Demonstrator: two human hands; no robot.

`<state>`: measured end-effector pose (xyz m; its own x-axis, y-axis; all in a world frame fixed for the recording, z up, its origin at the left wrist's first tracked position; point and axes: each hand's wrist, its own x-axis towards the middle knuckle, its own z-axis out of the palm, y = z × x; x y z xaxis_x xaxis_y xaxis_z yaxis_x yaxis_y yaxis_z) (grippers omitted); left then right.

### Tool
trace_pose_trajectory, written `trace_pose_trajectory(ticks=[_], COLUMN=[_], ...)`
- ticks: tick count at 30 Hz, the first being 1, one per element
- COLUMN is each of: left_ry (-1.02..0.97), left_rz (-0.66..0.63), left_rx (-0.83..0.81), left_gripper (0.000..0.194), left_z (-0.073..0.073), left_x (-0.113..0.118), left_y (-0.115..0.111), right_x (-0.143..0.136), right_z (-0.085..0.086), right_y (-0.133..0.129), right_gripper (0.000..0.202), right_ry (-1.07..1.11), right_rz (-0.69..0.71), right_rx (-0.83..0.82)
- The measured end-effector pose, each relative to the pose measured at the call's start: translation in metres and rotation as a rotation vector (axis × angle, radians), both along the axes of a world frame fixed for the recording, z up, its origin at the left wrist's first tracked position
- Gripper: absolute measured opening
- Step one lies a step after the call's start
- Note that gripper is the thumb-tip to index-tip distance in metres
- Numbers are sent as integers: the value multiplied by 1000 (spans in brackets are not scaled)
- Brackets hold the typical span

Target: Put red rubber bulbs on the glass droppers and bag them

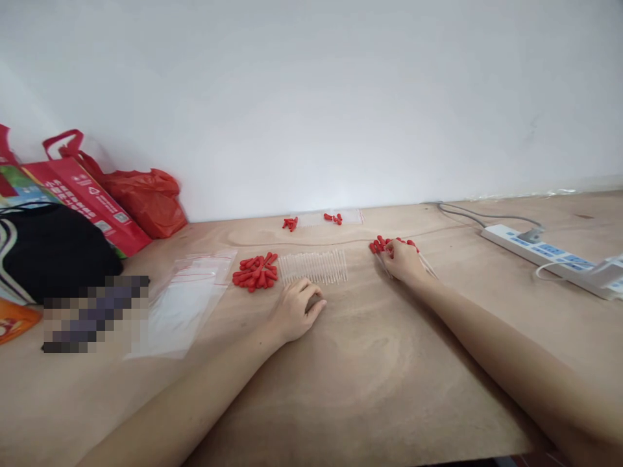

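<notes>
My left hand (298, 310) rests on the table with loosely curled fingers, its thumb apart and nothing in it. Just beyond it lies a row of thin white sticks (314, 266) side by side. Left of the row is a pile of small red teardrop-shaped pieces (256, 271). Farther right, my right hand (403, 259) pinches among a cluster of red-tipped sticks (381, 242). Their pale shafts stick out below and to the right of the hand. The fingers partly cover what they grip; it looks like one red-tipped stick.
Clear plastic zip bags (182, 305) lie at left. Near the wall is another bag (311, 220) with two small red clusters (291, 224). A black bag (61, 253), a red shopping bag (92, 198) and a red plastic bag (150, 201) stand left. A white power strip (549, 256) sits right.
</notes>
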<state>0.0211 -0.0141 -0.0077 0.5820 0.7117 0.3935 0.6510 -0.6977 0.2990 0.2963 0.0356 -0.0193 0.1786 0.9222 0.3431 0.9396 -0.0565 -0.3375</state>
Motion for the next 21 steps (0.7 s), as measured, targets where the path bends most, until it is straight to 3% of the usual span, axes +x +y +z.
trace_pose_trajectory(ticks=[5,10,13,16,21], left_ry=[31,93,138,169,219], left_rz=[0,58,223,475,813], left_rx=[0,88,238,330,204], left_gripper=[8,10,15,17,25], left_z=[-1,-1,3,11,29], left_x=[1,0,-12,-33,-61], left_y=[0,1,12,28,42], right_x=[-3,-39,-66,-83,-89], right_z=[4,14,17,16,16], right_y=[-1,0,4,10,19], right_gripper=[19,19,22,25,25], right_ry=[-42,31,99,113,119], right_rz=[-28,2,84,101,68], right_rx=[7,-38,-191,-260,-312])
